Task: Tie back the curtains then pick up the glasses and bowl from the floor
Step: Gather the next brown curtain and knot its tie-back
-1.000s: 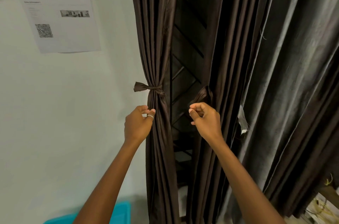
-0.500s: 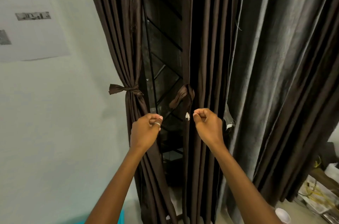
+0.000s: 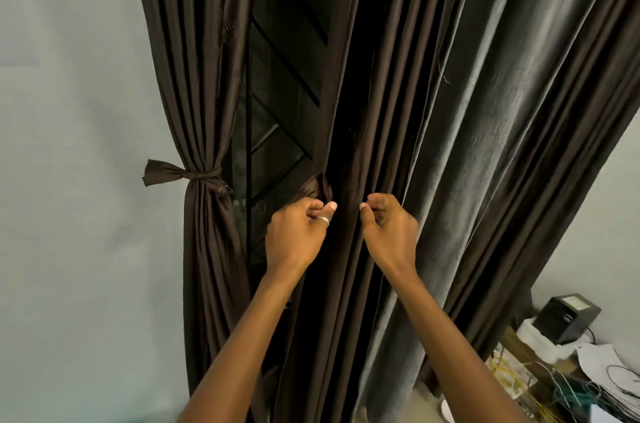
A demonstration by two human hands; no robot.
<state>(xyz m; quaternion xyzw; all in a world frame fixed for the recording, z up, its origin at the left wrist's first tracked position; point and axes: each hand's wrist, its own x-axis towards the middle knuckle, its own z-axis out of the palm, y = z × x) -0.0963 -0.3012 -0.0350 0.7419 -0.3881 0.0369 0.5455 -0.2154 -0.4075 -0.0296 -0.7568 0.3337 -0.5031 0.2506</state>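
Fingers of your left hand [image 3: 294,235] were curled shut, pinching a strap [image 3: 317,189] at the edge of the right curtain [image 3: 398,145]; your right hand [image 3: 389,230] was closed too, thumb against fingertips on that curtain's folds. At nine o'clock from your hands, the left curtain [image 3: 204,111] hung cinched by a knotted tie [image 3: 188,174].

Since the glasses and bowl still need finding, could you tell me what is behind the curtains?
Through the gap in the curtains, only a dark window with diagonal bars shows. Everything else behind is covered.
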